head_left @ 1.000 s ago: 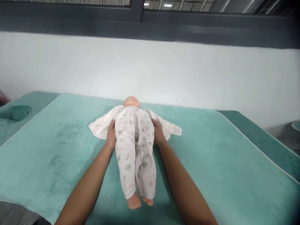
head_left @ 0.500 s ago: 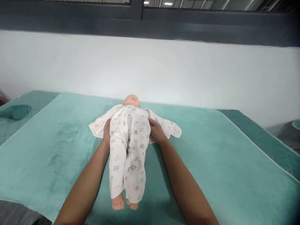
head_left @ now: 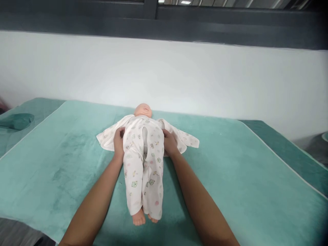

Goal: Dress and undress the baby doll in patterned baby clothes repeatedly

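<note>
A baby doll (head_left: 142,110) lies on its back, head toward the wall and bare feet toward me. It wears white printed baby pants (head_left: 153,164), split at the crotch. A matching baby shirt (head_left: 189,138) lies spread beneath its upper body, sleeves out to both sides. My left hand (head_left: 118,141) is closed at the left side of the pants' waist, thumb up, its fingertips partly hidden by the cloth. At the opposite side of the waist, my right hand (head_left: 169,141) grips the pants, its fingers mostly hidden behind the fabric.
A green plush blanket (head_left: 230,171) covers the surface under the doll. Darker green bedding (head_left: 276,143) shows past its right edge, and a rounded green fold (head_left: 17,121) lies at far left. A white wall (head_left: 179,75) stands behind, below a dark window frame (head_left: 77,18).
The doll's legs and pants have swung slightly to the right. Both hands stay at the waist, the left one shifting a little to the right. The camera view has tipped slightly.
</note>
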Motion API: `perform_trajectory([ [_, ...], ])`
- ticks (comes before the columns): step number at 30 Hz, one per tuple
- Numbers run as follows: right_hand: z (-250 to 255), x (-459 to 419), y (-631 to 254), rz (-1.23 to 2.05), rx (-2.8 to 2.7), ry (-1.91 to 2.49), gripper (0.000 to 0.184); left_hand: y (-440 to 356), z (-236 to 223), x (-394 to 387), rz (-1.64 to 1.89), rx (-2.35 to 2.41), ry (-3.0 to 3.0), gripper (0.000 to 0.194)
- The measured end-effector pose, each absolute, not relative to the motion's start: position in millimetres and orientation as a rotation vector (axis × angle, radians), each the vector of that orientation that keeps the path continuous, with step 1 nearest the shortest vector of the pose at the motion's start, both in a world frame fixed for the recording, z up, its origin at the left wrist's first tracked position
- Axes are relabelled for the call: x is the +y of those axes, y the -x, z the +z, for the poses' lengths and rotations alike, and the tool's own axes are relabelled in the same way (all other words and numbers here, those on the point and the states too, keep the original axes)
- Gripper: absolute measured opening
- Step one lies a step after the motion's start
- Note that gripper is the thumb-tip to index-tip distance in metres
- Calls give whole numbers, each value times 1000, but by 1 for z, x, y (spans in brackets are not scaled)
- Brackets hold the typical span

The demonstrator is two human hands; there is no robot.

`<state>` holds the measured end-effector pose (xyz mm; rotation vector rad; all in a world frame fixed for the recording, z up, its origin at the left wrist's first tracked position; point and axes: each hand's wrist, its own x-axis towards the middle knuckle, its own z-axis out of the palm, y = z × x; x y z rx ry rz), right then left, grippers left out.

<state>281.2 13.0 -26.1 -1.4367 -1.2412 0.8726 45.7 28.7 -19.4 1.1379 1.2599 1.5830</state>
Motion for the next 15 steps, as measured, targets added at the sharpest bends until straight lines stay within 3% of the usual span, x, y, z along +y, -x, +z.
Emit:
perform_trajectory([
  [15,-27,19,-273,798,-1173,1449,22,-33,-11,22,1358,1403,-1275,27],
])
